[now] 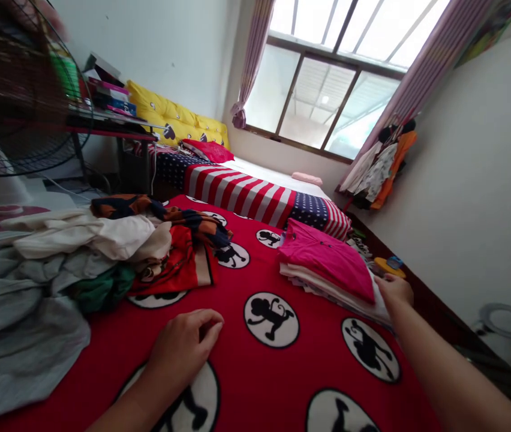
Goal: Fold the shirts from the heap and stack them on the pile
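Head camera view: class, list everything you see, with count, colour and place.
Red bedspread: one, red with monkey circles, nearest bed.
Folded clothes stack: one, pink on top, bedspread's right side.
Clothes heap: one, grey, white and red-orange, bedspread's left side.
Flag-pattern bedding: one, red, white and blue, farther bed.
Pillow: one, red, farther bed.
Cushion: one, yellow, behind farther bed.
Fan: one, black, far left.
Curtains: two, pink striped, beside the window.
Left hand: one, bare, on the bedspread.
Right hand: one, bare, beside the stack.

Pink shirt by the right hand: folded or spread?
Folded: the pink shirt lies squared on a stack of pale folded clothes, beside the right hand.
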`<state>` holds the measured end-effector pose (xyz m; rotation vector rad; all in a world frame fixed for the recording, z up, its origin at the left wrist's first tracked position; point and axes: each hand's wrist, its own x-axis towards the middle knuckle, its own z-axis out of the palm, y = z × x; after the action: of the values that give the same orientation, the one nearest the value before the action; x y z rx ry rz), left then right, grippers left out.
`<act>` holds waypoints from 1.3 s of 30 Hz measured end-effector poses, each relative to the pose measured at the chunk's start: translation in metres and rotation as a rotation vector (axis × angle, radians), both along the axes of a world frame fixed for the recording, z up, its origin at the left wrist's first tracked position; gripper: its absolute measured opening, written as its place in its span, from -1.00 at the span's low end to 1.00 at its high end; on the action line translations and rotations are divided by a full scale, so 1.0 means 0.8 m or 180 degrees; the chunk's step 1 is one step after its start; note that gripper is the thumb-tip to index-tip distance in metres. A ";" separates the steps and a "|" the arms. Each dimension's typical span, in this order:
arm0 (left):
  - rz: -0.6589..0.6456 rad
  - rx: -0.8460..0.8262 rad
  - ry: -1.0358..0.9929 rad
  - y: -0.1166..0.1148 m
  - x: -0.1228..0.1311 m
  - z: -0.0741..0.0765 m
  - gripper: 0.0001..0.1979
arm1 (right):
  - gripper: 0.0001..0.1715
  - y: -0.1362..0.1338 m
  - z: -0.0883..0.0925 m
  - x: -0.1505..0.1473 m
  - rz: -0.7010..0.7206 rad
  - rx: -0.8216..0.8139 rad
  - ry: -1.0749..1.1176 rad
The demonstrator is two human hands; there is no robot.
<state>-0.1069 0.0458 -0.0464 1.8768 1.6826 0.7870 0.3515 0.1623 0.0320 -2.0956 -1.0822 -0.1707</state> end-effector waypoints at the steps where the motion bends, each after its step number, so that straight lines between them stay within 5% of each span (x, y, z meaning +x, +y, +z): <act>1: 0.0004 0.0010 0.0019 0.000 0.000 0.000 -0.79 | -0.65 0.001 -0.002 0.003 -0.0147 -0.0008 -0.0095; 4: -0.0033 0.0067 0.0016 -0.001 -0.001 -0.002 -0.78 | -0.53 0.015 0.013 -0.012 -0.0082 0.0126 -0.0385; 8: -0.0078 0.0167 -0.0110 0.000 -0.003 -0.010 -0.81 | -0.39 0.025 0.011 -0.054 0.0856 0.0309 -0.1472; 13: -0.0041 0.0157 -0.0138 0.002 -0.002 -0.011 -0.82 | -0.36 0.012 -0.055 -0.055 0.0828 -0.1470 -0.1456; 15: -0.0026 0.0149 -0.0137 0.002 -0.002 -0.009 -0.82 | -0.36 0.015 -0.060 -0.046 0.0869 -0.1915 -0.1343; 21: -0.0073 0.0158 -0.0159 0.001 -0.001 -0.005 -0.81 | -0.44 0.027 0.008 -0.093 0.0817 -0.1848 -0.1525; 25: -0.0091 0.0269 -0.0209 0.000 -0.001 -0.005 -0.81 | -0.41 0.013 0.016 -0.182 0.1411 -0.0812 -0.1904; 27: -0.0091 0.0259 -0.0232 0.000 -0.001 -0.005 -0.81 | -0.48 -0.005 -0.001 -0.227 0.2165 -0.0619 -0.1953; 30: -0.0079 0.0243 -0.0278 0.001 -0.001 -0.004 -0.80 | -0.56 -0.050 -0.030 -0.287 0.3711 -0.1071 -0.1795; 32: -0.0079 0.0265 -0.0317 0.003 -0.002 -0.004 -0.80 | -0.57 -0.093 -0.043 -0.323 0.4236 -0.0922 -0.1186; 35: -0.0130 0.0252 -0.0353 0.004 -0.003 -0.006 -0.80 | -0.47 -0.167 -0.054 -0.367 0.4533 -0.0782 0.0269; 39: -0.0167 0.0285 -0.0400 0.006 -0.005 -0.009 -0.82 | -0.46 -0.246 -0.072 -0.397 0.3955 -0.0682 0.1835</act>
<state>-0.1109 0.0507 -0.0536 1.8812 1.5385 0.9526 0.0342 -0.0346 -0.0256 -1.1426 -1.8073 1.0956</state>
